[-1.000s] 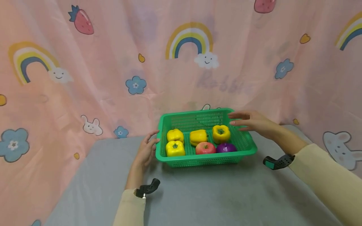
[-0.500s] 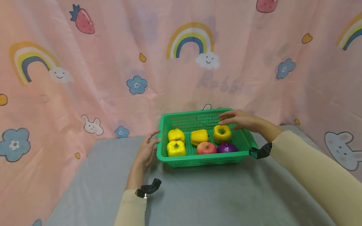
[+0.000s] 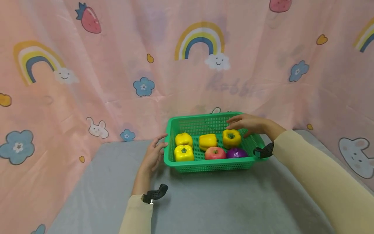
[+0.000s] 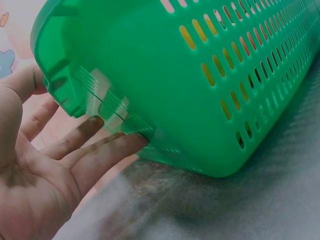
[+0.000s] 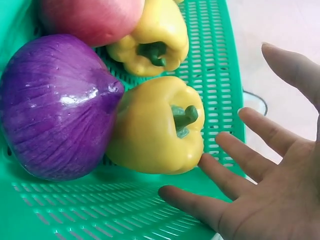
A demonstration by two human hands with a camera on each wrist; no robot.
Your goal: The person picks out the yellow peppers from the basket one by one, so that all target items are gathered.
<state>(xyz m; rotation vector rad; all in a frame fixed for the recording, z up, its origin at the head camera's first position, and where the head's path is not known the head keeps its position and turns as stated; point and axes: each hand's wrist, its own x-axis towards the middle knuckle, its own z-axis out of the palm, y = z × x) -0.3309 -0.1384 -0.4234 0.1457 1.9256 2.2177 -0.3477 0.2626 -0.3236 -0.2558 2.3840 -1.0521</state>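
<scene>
A green plastic basket holds several yellow bell peppers, a red apple and a purple onion. My left hand is at the basket's left end; in the left wrist view its extended fingers touch the slotted side below the rim. My right hand reaches over the right part of the basket, fingers spread. It is nearest the rightmost bell pepper. In the right wrist view, a fingertip comes up close to this pepper, and nothing is gripped. Whether it touches cannot be told.
The basket stands on a grey table. Behind it hangs a pink curtain printed with rainbows, flowers and rabbits. Other yellow peppers lie at the basket's left and middle.
My right hand has moved left from the basket's right rim to above the rightmost pepper, then stayed nearly still. The left hand keeps its place at the basket's left end.
</scene>
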